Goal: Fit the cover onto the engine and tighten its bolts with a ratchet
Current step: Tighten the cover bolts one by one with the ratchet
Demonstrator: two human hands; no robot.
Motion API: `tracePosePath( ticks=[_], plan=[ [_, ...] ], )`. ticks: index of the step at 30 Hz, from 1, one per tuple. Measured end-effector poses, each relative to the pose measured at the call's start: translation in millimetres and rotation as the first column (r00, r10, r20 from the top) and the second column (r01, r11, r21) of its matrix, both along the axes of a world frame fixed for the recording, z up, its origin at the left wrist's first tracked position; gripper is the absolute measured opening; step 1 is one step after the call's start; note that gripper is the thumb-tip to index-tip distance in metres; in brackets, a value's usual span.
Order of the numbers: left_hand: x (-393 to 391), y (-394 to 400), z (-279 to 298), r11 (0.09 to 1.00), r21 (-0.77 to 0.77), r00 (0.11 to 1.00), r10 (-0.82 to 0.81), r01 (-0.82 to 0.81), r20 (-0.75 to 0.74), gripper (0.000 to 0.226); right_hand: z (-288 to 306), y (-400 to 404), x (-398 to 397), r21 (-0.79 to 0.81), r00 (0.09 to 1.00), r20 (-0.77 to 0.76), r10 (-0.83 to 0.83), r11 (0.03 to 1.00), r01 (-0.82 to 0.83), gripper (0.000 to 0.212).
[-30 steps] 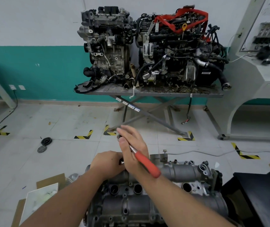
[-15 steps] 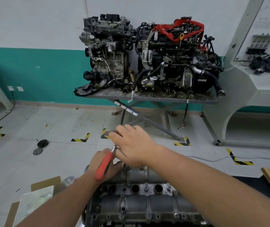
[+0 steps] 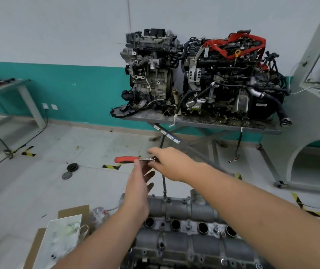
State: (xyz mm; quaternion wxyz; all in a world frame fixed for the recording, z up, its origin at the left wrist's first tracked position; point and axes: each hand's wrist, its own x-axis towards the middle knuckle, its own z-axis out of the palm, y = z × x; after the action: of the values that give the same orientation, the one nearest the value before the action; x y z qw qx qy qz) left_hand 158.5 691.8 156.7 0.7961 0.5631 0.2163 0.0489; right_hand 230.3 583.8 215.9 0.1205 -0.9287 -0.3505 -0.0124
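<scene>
A grey metal cover (image 3: 184, 208) lies on the engine (image 3: 194, 247) at the bottom middle, with several bolts along its top. A ratchet with a red handle (image 3: 125, 159) stands on a long extension bar (image 3: 163, 184) that reaches down to a bolt at the cover's far edge. My right hand (image 3: 171, 165) grips the ratchet at its head, with the handle pointing left. My left hand (image 3: 138, 188) is open with straight fingers, just below the ratchet, its thumb tip near the shaft.
Two engines (image 3: 200, 74) sit on a metal stand (image 3: 200, 123) against the teal wall. A cardboard box with a white bag (image 3: 62, 235) is on the floor at the lower left. Two black discs (image 3: 71, 168) lie on the floor. A white console (image 3: 316, 117) stands at right.
The ratchet handle has swung from pointing toward me round to the left. My left hand has come off the cover and opened. The view has shifted right and up.
</scene>
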Motion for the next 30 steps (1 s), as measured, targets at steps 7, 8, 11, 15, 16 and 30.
tracePosePath(
  ticks=[7, 8, 11, 15, 16, 30],
  plan=[
    [37.5, -0.9, 32.7, 0.993, -0.113, 0.991, 0.008, -0.023, -0.131, 0.033, -29.5, -5.4, -13.8, 0.337, 0.947, 0.318, -0.045, 0.939, -0.068, 0.026],
    [42.6, -1.9, 36.4, 0.996, -0.09, 0.99, -0.004, -0.009, -0.144, 0.031, -32.5, -5.1, -15.5, 0.377, 0.919, 0.389, -0.06, 0.921, -0.1, 0.026],
    [53.8, -7.0, 47.6, 0.999, 0.002, 0.979, -0.041, 0.042, -0.199, 0.033, -39.4, -4.0, -19.0, 0.443, 0.899, 0.435, -0.056, 0.882, -0.159, 0.04],
    [61.4, -15.0, 56.9, 0.982, 0.121, 0.961, -0.109, 0.143, -0.253, 0.035, -44.3, -10.6, -13.6, 0.552, 0.944, 0.313, -0.108, 0.829, -0.088, 0.03],
    [63.0, -15.3, 58.0, 0.975, 0.149, 0.957, -0.121, 0.164, -0.263, 0.035, -46.0, -11.9, -14.1, 0.595, 0.965, 0.229, -0.128, 0.803, -0.035, 0.029],
    [72.5, -32.5, 72.0, -0.196, 0.86, 0.792, -0.334, 0.472, -0.511, 0.029, -113.6, -25.5, -20.3, 0.215, 0.821, -0.517, -0.24, 0.893, 0.396, 0.033]
  ],
)
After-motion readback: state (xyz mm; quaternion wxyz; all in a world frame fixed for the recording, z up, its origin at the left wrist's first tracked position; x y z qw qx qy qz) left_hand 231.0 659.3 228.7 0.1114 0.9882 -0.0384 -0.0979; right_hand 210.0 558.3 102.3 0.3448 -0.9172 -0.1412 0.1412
